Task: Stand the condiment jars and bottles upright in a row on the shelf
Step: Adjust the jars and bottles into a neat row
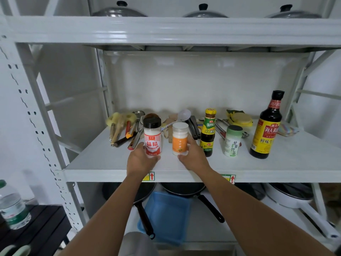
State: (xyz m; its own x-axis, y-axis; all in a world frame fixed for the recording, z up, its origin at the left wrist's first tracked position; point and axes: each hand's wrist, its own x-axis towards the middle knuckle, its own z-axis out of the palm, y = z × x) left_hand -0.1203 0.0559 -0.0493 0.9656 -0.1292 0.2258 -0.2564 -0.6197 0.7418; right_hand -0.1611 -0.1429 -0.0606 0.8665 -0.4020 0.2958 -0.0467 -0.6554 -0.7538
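Note:
My left hand (141, 159) grips the base of a red-labelled jar with a black cap (152, 137), held upright near the shelf's front. My right hand (191, 155) grips an orange-labelled jar with a clear lid (180, 138), also upright. To the right stand a small dark sauce bottle with a yellow cap (208, 132), a green-capped white jar (232, 141) and a tall soy sauce bottle (266, 126), all upright in a row on the white shelf (103, 163).
Utensils, brushes and a plastic spoon (181, 115) lie along the shelf's back, with yellow sponges (240, 118) at the right. Pot lids sit above. Pans and a blue bin (167, 217) fill the lower shelf. A water bottle (13, 206) stands at the left.

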